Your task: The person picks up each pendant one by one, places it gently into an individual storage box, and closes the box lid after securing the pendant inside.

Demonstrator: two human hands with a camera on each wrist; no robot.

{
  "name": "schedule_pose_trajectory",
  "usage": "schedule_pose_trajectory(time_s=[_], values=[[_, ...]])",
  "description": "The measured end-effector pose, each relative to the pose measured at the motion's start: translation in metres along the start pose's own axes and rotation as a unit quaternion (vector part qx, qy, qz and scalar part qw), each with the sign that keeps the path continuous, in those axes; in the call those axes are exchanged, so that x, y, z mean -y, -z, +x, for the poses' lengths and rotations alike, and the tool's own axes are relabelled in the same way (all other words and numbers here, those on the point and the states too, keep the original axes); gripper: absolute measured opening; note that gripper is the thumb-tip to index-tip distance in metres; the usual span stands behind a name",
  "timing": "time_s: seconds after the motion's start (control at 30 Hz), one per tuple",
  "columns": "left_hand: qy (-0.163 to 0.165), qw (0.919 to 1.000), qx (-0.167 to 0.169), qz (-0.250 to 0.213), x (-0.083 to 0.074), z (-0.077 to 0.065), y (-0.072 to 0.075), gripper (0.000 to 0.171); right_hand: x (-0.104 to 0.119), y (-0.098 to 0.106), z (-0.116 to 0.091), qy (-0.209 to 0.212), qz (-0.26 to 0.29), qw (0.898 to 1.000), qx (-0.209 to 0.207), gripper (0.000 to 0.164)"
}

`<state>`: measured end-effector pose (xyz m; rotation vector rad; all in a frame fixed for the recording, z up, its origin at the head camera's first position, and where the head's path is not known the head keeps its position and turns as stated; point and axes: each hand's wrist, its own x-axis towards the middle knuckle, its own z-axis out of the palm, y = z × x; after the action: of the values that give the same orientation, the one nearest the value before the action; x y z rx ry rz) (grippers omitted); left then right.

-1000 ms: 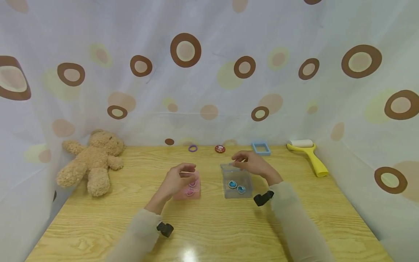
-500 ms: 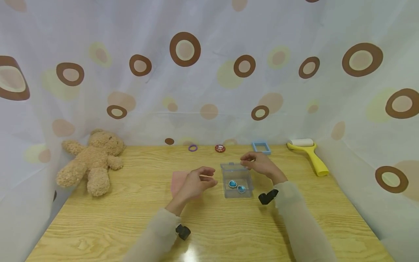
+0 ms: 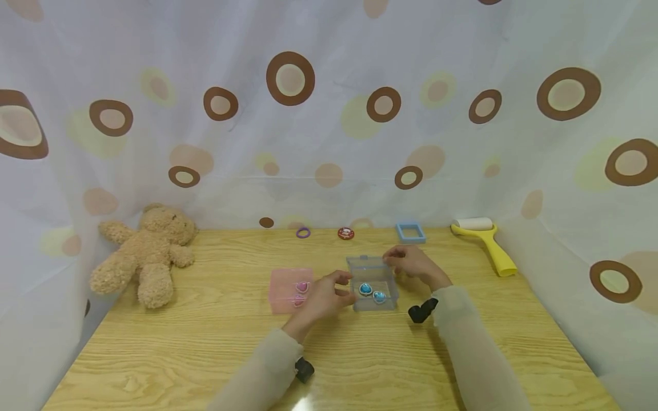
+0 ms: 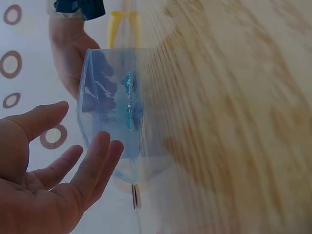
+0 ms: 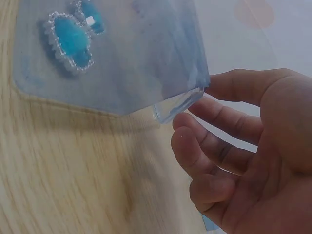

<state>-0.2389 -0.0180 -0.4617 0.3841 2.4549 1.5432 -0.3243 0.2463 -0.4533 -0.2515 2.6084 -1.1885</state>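
Observation:
A hinged, see-through bluish-grey plastic box [image 3: 374, 306] stands on the table with its lid [image 3: 362, 262] tilted up at the back. Inside lie two blue gem ornaments with beaded rims [image 3: 365, 289]. At the lid's right corner, my right hand [image 3: 413, 264] pinches the edge between thumb and fingers, seen closely in the right wrist view. My left hand [image 3: 326, 297] is by the box's left side, fingers spread and holding nothing. Behind its wrist is a pink see-through box [image 3: 283, 291], its lid down over two pink gem ornaments [image 3: 302, 286], partly covered by the hand.
Along the table's back edge lie a purple ring [image 3: 303, 232], a red round disc [image 3: 345, 233] and a light blue square frame [image 3: 410, 232]. A teddy bear [image 3: 149, 257] sits at left. On the right rests a yellow-handled roller [image 3: 488, 245]. Dotted curtains [image 3: 329, 142] surround the table.
My left hand has moved right, from over the pink box to the grey box's left side. My right hand has shifted slightly right along the raised lid to its corner.

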Motion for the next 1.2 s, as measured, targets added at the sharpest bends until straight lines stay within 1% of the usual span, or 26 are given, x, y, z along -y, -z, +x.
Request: schedule_pose_trajectory(time_s=[0.17, 0.33, 0.57, 0.67, 0.87, 1.0, 1.1, 1.2], values=[[-0.001, 1.0, 0.002, 0.007, -0.001, 0.0017, -0.0031, 0.051, -0.0033, -0.001, 0.0, 0.005, 0.006, 1.0, 0.005, 0.032], [-0.003, 0.9999, 0.003, 0.015, -0.0029, 0.0015, -0.0039, 0.05, -0.0049, -0.0017, -0.0023, -0.004, 0.019, 1.0, 0.013, 0.031], [0.0, 0.9998, 0.001, 0.022, -0.0042, 0.0022, -0.0049, 0.049, -0.0076, -0.0018, -0.0034, -0.009, 0.025, 1.0, 0.012, 0.031], [-0.004, 0.9997, -0.001, 0.025, -0.0044, 0.0026, -0.005, 0.048, -0.0094, -0.0025, -0.0027, -0.006, 0.023, 1.0, 0.009, 0.031], [0.004, 0.9997, -0.003, 0.022, -0.0038, 0.0041, -0.0055, 0.048, -0.0088, -0.0026, -0.0027, 0.007, 0.014, 1.0, -0.013, 0.029], [0.005, 0.9995, -0.006, 0.029, -0.0035, 0.0054, -0.0056, 0.048, -0.0075, -0.0011, -0.0019, 0.015, 0.009, 0.999, -0.027, 0.03], [0.004, 0.9995, -0.007, 0.03, -0.0039, 0.006, -0.0053, 0.048, -0.0063, 0.0006, -0.0021, 0.025, 0.019, 0.999, -0.037, 0.032], [0.005, 0.9996, -0.006, 0.027, -0.0042, 0.0062, -0.0052, 0.048, -0.0055, 0.0022, -0.0032, 0.03, 0.043, 0.998, -0.046, 0.037]])
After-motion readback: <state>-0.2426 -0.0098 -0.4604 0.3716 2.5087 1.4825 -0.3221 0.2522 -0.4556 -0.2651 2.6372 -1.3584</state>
